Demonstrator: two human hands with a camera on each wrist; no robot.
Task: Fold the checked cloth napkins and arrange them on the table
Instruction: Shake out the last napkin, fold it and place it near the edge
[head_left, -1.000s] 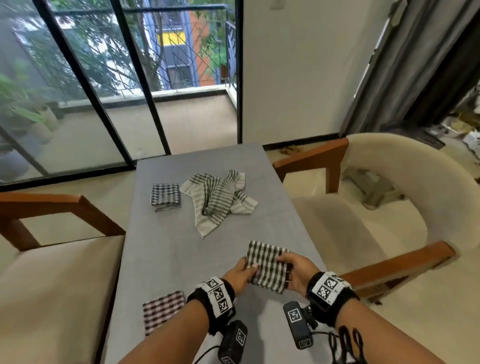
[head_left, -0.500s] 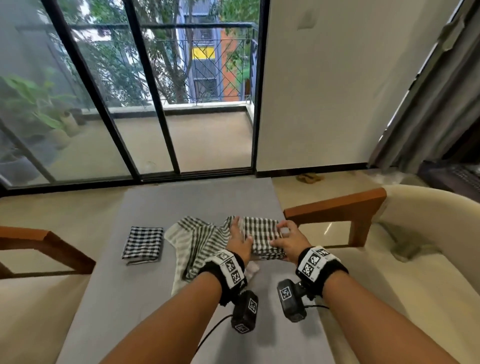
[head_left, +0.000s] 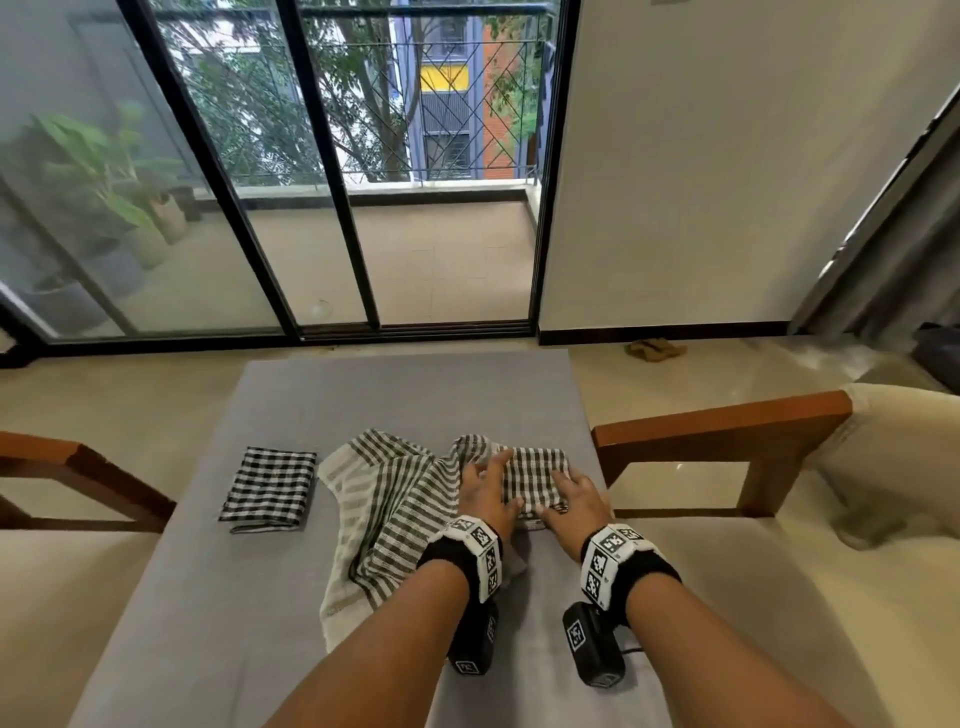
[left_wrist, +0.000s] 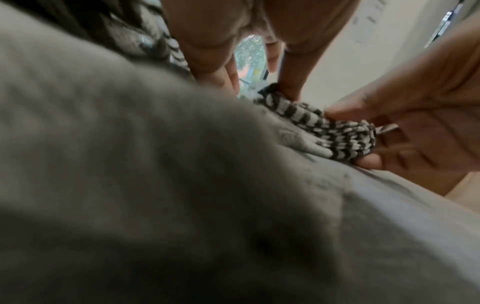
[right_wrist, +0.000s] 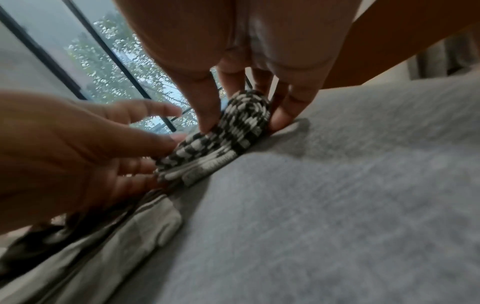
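A folded black-and-white checked napkin (head_left: 537, 475) lies near the right edge of the grey table (head_left: 405, 395), partly on a crumpled striped cloth (head_left: 387, 512). My left hand (head_left: 493, 470) rests on its left side with straight fingers. My right hand (head_left: 563, 493) is at its near right corner. In the left wrist view the right hand (left_wrist: 359, 136) pinches that napkin (left_wrist: 335, 135), thumb on top and fingers underneath. In the right wrist view the napkin's (right_wrist: 233, 133) edge sits between my right fingers (right_wrist: 207, 115). A second folded checked napkin (head_left: 270, 488) lies flat at the left.
A cushioned chair with a wooden arm (head_left: 722, 431) stands close to the table's right edge; another wooden arm (head_left: 78, 478) is at the left. Glass sliding doors (head_left: 332, 208) are beyond the table's far end. Bare tabletop lies beyond the cloths and near me.
Both hands have carried the folded checked napkin from the near right of the table forward and set it down beside the striped cloth. My head has moved forward with them.
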